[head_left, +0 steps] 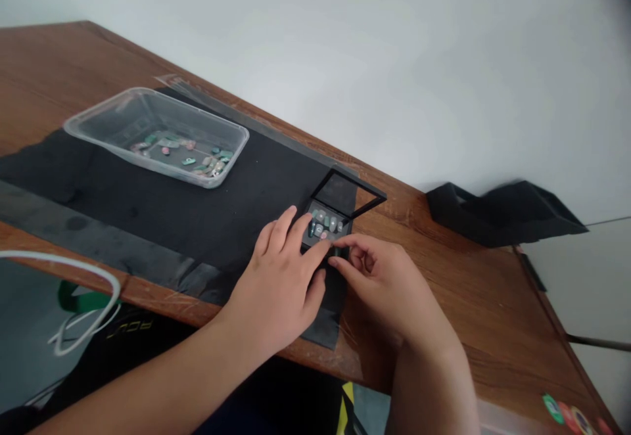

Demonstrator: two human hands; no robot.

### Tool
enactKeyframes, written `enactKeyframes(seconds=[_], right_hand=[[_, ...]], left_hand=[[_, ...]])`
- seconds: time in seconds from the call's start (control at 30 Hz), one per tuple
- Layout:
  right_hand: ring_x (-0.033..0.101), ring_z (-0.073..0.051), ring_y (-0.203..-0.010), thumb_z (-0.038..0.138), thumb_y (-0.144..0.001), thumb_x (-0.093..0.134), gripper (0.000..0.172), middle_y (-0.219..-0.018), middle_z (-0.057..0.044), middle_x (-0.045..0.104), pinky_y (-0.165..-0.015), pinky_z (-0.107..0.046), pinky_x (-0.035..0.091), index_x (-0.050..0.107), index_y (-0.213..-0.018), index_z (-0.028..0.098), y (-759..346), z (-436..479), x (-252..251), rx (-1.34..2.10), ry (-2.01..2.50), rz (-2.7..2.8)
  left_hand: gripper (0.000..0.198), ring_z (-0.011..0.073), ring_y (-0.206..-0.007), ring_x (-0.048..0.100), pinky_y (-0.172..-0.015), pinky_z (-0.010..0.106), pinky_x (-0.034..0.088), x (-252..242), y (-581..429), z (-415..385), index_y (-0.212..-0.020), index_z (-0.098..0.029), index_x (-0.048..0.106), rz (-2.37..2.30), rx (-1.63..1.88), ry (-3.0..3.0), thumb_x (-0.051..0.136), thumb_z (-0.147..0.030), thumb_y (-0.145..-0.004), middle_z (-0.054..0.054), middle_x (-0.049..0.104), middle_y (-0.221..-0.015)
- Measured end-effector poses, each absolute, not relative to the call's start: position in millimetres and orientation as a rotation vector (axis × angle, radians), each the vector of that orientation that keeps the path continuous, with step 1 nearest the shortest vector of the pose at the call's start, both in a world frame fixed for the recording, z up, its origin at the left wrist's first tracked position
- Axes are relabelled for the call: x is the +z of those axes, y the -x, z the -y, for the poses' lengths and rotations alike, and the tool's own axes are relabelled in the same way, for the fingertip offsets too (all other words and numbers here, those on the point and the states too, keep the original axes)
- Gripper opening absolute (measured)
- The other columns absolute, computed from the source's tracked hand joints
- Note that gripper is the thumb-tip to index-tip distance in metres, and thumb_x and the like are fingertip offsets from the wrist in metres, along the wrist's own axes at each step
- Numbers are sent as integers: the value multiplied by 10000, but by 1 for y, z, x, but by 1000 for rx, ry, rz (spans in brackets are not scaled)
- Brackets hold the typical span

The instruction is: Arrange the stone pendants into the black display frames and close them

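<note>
A small black case (335, 206) stands on the black mat with its clear-windowed lid (351, 193) raised. Inside lie several small green, white and pink decorated pieces (324, 223) that look like press-on nails. My left hand (283, 277) rests over the case's near left edge, fingers stretched and apart, fingertips touching it. At the case's near right corner, the thumb and index finger of my right hand (372, 267) come together in a pinch close to my left index finger. Whatever sits between those fingertips is too small or hidden to make out.
To the left, a clear plastic tub (207, 182) holds several similar small pieces. A black mat (162, 215) covers part of the wooden table (493, 290). A black open holder (503, 211) stands by the wall at right. A white cable (106, 274) loops near the front left edge.
</note>
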State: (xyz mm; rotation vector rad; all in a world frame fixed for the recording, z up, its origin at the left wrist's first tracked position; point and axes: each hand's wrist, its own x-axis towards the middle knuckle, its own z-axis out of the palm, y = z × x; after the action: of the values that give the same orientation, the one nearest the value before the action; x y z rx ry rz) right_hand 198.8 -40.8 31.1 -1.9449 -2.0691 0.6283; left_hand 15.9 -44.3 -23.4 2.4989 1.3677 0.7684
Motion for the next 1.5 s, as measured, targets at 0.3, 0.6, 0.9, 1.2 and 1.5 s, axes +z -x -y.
enactKeyframes(seconds=[0.3,0.6,0.9,1.2,1.5], right_hand=[[494,-124,-562,317,-911,663,152,-616,58,554,-550,-274,326,734,-1041,285,-199,40,28,616,1947,2053],[473,-117,-547,310,-905,671,140,-597,67,531,-531,-270,315,738,-1027,296,-198,41,30,621,1946,2073],[472,-119,-553,308,-910,664,142,-602,63,532,-528,-268,307,736,-1031,285,-199,43,31,647,1935,2086],[472,-120,-548,309,-915,658,126,-600,59,538,-534,-271,298,735,-1010,277,-197,45,33,676,1939,2101],[491,-127,-554,310,-921,649,135,-605,50,563,-533,-274,290,739,-1016,277,-195,44,35,651,1943,2095]], left_hand=[[418,413,-1487,302,-1131,644,361,-25,-15,45,-1366,-198,621,-1379,770,-2480,503,-271,-972,196,469,-1522],[428,420,-1476,317,-1125,643,368,-24,-15,44,-1372,-193,619,-1366,757,-2483,520,-275,-963,202,473,-1514],[434,411,-1492,289,-1152,633,334,-25,-15,44,-1389,-202,608,-1367,750,-2472,508,-293,-976,193,457,-1529],[432,405,-1492,288,-1143,638,345,-25,-15,44,-1387,-215,605,-1371,748,-2465,532,-293,-969,183,461,-1528],[441,418,-1489,294,-1133,649,352,-24,-14,44,-1394,-208,600,-1363,733,-2473,534,-274,-964,191,455,-1536]])
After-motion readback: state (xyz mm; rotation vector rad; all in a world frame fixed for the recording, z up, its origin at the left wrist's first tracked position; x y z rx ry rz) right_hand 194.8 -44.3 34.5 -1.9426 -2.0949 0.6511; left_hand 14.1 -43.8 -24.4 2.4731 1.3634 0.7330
